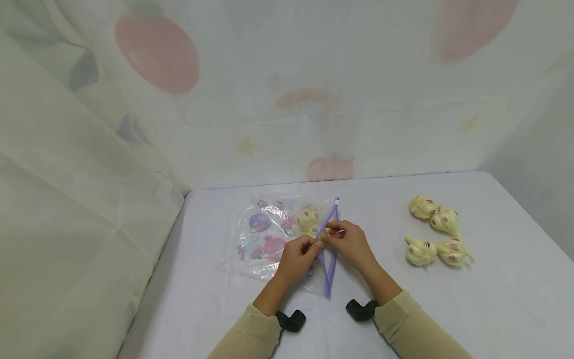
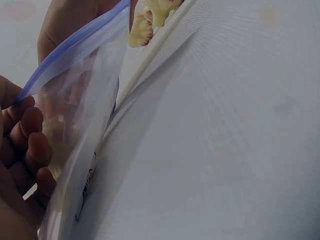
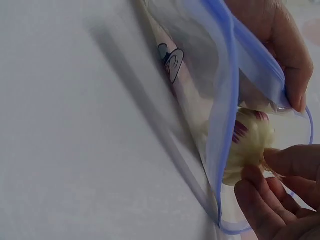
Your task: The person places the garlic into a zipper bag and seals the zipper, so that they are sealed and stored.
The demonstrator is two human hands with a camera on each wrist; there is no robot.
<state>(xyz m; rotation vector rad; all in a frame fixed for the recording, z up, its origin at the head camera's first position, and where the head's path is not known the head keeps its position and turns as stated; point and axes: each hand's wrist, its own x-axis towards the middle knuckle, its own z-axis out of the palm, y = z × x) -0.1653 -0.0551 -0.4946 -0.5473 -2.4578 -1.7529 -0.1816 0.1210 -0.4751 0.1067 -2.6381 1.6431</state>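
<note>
At a clear plastic bag [image 1: 275,237], the left hand [image 1: 294,259] pinches its purple rim [image 3: 233,75], ideally wide; the right hand [image 1: 353,243], round cream garlic [image 3: 250,142].

Booth-style, curtained off; can't tell what kind of room. Fruit-print curtain [image 1: 251,60] hangs along the far and left sides of a white table [image 1: 506,249].

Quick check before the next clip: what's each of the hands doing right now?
Left hand: closed, pinching the purple edge of the plastic bag.
Right hand: closed, holding a garlic bulb at the bag's opening.
</note>
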